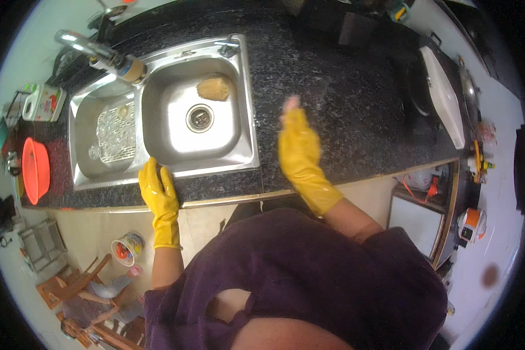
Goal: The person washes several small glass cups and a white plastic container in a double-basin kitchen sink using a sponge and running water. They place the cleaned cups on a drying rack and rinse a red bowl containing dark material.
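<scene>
My left hand (pixel 158 192), in a yellow rubber glove, rests on the front rim of the double-bowl stainless steel sink (pixel 201 170). Its fingers are slightly apart and hold nothing. To the right of the sink, my right hand (pixel 299 148), also gloved, is over the black speckled countertop (pixel 354 118). Something pinkish shows blurred at its fingertips; whether it is a held thing or bare fingers is unclear. A tan scrubber, perhaps a loofah (pixel 213 89), lies in the right bowl behind the drain strainer (pixel 200 118). Clear glassware (pixel 107 124) sits on a slotted mat in the left bowl.
A chrome faucet (pixel 92 50) stands behind the sink. Left of it are a white jug (pixel 43 103) and an orange basin (pixel 36 170). At right, a white board-like panel (pixel 442 96) stands upright. Behind me are a bucket (pixel 128 248) and a seated person (pixel 92 304).
</scene>
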Motion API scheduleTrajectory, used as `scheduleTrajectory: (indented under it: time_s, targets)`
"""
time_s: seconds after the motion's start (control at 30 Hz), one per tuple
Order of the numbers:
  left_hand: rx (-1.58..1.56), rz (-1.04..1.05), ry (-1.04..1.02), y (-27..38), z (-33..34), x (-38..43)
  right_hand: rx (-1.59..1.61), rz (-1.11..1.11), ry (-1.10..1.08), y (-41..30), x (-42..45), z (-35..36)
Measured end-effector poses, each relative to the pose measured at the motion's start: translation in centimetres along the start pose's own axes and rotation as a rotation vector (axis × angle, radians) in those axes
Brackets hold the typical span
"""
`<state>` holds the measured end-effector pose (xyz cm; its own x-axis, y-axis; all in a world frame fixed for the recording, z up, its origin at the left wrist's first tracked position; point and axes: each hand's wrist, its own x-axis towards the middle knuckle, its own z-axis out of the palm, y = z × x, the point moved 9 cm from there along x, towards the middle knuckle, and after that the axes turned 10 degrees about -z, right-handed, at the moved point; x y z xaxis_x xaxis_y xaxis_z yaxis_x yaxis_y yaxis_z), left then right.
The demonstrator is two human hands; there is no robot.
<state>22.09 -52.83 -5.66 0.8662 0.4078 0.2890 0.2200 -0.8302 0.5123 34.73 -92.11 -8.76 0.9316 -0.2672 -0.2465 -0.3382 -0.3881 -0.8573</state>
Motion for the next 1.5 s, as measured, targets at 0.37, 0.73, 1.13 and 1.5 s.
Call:
scheduleTrajectory:
  time_s: [0.37, 0.73, 1.13, 1.5]
  targets:
    - [0.066, 0.026, 0.086, -0.1, -0.5, 0.1, 0.379, -0.755, -0.575, -8.5, 3.4, 8.2]
    - [0.103, -0.028, 0.138, -0.7, -1.4, -0.1, -0.762, -1.099, 0.174, 0.8, 9.3, -14.2]
    - [-0.001, -0.051, 0.224, -1.8, -3.4, -1.4, -0.366, -1.246, -0.649, -0.4, -7.6, -0.8]
    - [-0.481, -0.286, 0.250, -11.2, -15.3, -10.9, -0.775, -1.695, -0.762, -7.8, -22.5, 14.2]
